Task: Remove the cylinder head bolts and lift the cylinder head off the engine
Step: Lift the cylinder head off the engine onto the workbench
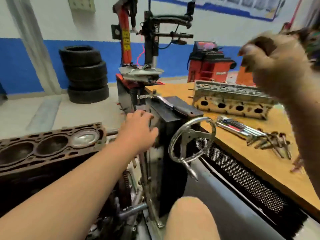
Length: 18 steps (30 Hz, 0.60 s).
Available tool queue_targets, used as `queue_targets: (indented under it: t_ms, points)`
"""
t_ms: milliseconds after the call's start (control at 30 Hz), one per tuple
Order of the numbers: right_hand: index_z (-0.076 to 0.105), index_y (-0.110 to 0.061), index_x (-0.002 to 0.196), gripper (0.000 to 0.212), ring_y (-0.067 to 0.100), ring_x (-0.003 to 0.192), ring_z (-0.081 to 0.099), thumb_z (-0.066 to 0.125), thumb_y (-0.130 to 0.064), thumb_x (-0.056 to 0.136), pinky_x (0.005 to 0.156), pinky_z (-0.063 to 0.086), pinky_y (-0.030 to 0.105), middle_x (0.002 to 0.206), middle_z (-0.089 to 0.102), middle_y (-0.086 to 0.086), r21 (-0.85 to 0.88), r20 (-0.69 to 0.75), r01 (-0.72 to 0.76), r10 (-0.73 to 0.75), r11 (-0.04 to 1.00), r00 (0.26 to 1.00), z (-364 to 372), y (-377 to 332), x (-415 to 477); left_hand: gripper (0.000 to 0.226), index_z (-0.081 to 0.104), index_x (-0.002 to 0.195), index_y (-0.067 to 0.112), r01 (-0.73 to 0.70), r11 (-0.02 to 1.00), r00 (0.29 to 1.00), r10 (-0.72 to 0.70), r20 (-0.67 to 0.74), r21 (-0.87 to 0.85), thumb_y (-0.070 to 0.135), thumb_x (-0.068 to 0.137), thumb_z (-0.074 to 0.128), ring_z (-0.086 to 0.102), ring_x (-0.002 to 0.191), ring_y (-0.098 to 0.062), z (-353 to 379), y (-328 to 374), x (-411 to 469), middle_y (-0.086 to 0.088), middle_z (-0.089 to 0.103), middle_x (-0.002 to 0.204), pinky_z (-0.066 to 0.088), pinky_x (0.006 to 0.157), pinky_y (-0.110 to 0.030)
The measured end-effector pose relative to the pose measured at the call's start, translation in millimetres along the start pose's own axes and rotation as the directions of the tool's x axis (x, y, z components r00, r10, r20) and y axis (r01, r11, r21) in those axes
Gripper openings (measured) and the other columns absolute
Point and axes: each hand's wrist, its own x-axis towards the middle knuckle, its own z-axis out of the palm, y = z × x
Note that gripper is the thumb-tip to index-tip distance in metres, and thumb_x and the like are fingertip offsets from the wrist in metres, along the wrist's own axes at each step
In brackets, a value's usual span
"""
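The cylinder head [230,99] lies on the desk [270,163] at the far right, well apart from the engine block [43,149], whose open cylinders face up at the near left. We find the bolts [275,142] loose on the desk, just beside a set of chrome tools [237,128]. The left hand [138,130] rests against the side of a black stand [173,123]; we cannot tell whether its grip clasps the stand. The right hand [277,66] is raised and blurred, grip clenched on nothing visible. A wrench [173,105] lies on top of the stand, above a handwheel [192,139]. Stacked tyres [86,75] stand far left.
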Motion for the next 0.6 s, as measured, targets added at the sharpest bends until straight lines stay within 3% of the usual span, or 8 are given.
queue_targets:
  t_ms: [67, 133, 167, 267, 333, 433, 500, 600]
  points:
    - [0.064, -0.022, 0.101, 0.029, 0.027, 0.087, 0.061, 0.049, -0.043, 0.087, 0.074, 0.048, 0.032, 0.093, 0.067, 0.005, -0.176, 0.205, -0.128, 0.164, 0.976, 0.965, -10, 73, -57, 0.052, 0.045, 0.136, 0.023, -0.125, 0.992, 0.991, 0.125, 0.056, -0.011, 0.044, 0.089, 0.052, 0.030, 0.129, -0.029, 23, 64, 1, -0.006, 0.039, 0.140, 0.032, 0.108, -0.044]
    - [0.057, -0.015, 0.121, 0.042, 0.032, 0.103, 0.055, 0.053, -0.043, 0.091, 0.086, 0.046, 0.041, 0.116, 0.059, 0.015, -0.518, 0.392, -0.169, 0.409, 0.838, 0.824, -22, 144, -117, 0.055, 0.041, 0.138, 0.025, -0.132, 0.991, 0.983, 0.129, 0.131, 0.016, 0.046, 0.088, 0.051, 0.021, 0.134, -0.032, 47, 117, 0, -0.010, 0.027, 0.148, 0.026, 0.111, -0.047]
    - [0.052, -0.015, 0.128, 0.048, 0.032, 0.111, 0.051, 0.052, -0.045, 0.091, 0.091, 0.044, 0.042, 0.125, 0.054, 0.015, -0.593, 0.401, -0.194, 0.495, 0.782, 0.771, -26, 172, -140, 0.055, 0.040, 0.138, 0.026, -0.093, 0.994, 0.986, 0.085, 0.141, 0.051, 0.048, 0.088, 0.051, 0.013, 0.138, -0.034, 57, 137, 1, -0.011, 0.017, 0.153, 0.019, 0.113, -0.051]
    - [0.050, -0.008, 0.130, 0.052, 0.038, 0.120, 0.045, 0.045, -0.044, 0.094, 0.102, 0.039, 0.047, 0.133, 0.049, 0.022, -0.486, 0.288, -0.474, 0.647, 0.734, 0.707, -33, 235, -193, 0.057, 0.035, 0.141, 0.027, -0.105, 0.978, 0.994, 0.099, 0.039, 0.182, 0.048, 0.089, 0.048, -0.009, 0.144, -0.033, 89, 177, 15, -0.007, -0.001, 0.159, -0.007, 0.114, -0.054]
    - [0.048, -0.008, 0.131, 0.053, 0.040, 0.122, 0.043, 0.041, -0.047, 0.095, 0.104, 0.036, 0.049, 0.134, 0.047, 0.024, -0.405, 0.189, -0.606, 0.711, 0.684, 0.677, -39, 259, -201, 0.058, 0.033, 0.143, 0.030, -0.206, 0.961, 0.978, 0.209, -0.001, 0.186, 0.051, 0.090, 0.046, -0.003, 0.144, -0.029, 112, 200, 26, -0.004, 0.006, 0.159, -0.006, 0.115, -0.051]
    - [0.049, -0.010, 0.132, 0.057, 0.038, 0.123, 0.044, 0.038, -0.052, 0.095, 0.103, 0.037, 0.048, 0.136, 0.047, 0.021, -0.422, 0.234, -0.658, 0.776, 0.624, 0.586, -39, 274, -197, 0.064, 0.028, 0.147, 0.027, -0.160, 0.987, 0.976, 0.154, 0.156, 0.030, 0.058, 0.092, 0.038, 0.017, 0.140, -0.032, 150, 241, 40, -0.007, 0.024, 0.155, 0.013, 0.114, -0.049]
    - [0.051, -0.011, 0.130, 0.059, 0.038, 0.120, 0.046, 0.035, -0.055, 0.094, 0.101, 0.040, 0.048, 0.135, 0.049, 0.019, -0.489, 0.261, -0.640, 0.800, 0.592, 0.540, -33, 277, -198, 0.069, 0.019, 0.151, 0.025, -0.036, 0.998, 0.954, 0.052, 0.297, -0.058, 0.061, 0.093, 0.033, 0.016, 0.142, -0.035, 176, 265, 48, -0.012, 0.017, 0.158, 0.015, 0.114, -0.051]
    - [0.057, -0.011, 0.116, 0.054, 0.038, 0.111, 0.049, 0.030, -0.052, 0.094, 0.091, 0.044, 0.046, 0.122, 0.055, 0.017, -0.499, 0.124, -0.651, 0.791, 0.571, 0.599, -27, 278, -195, 0.076, 0.009, 0.152, 0.027, -0.055, 0.998, 0.950, 0.047, 0.308, 0.018, 0.067, 0.090, 0.024, 0.009, 0.144, -0.038, 202, 283, 55, -0.016, 0.003, 0.160, 0.008, 0.115, -0.053]
